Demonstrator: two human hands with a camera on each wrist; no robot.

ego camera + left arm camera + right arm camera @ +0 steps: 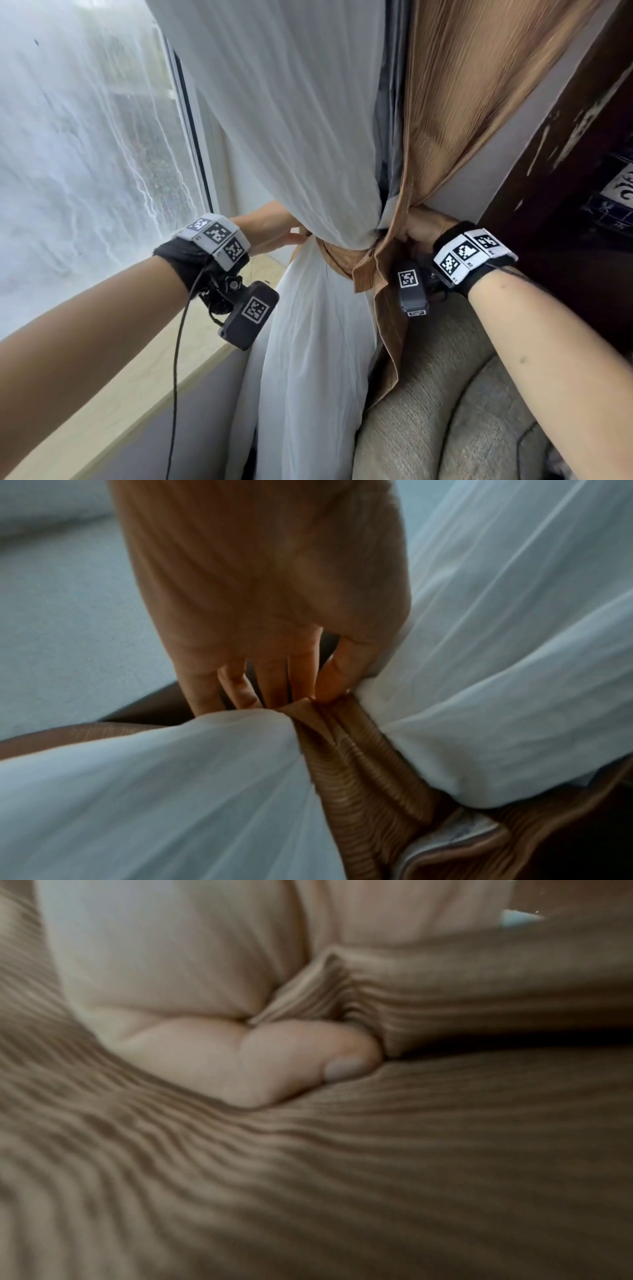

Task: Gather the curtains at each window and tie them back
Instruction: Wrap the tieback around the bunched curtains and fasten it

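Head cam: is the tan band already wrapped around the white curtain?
Yes: the tan band runs across the front of the gathered white curtain, with the left hand and right hand at its two ends.

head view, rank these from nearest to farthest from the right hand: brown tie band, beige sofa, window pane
1. brown tie band: wrapped round the white curtain, its end gripped by the right hand.
2. beige sofa: below the hand, at the lower right.
3. window pane: far left, beyond the curtain and the left hand.
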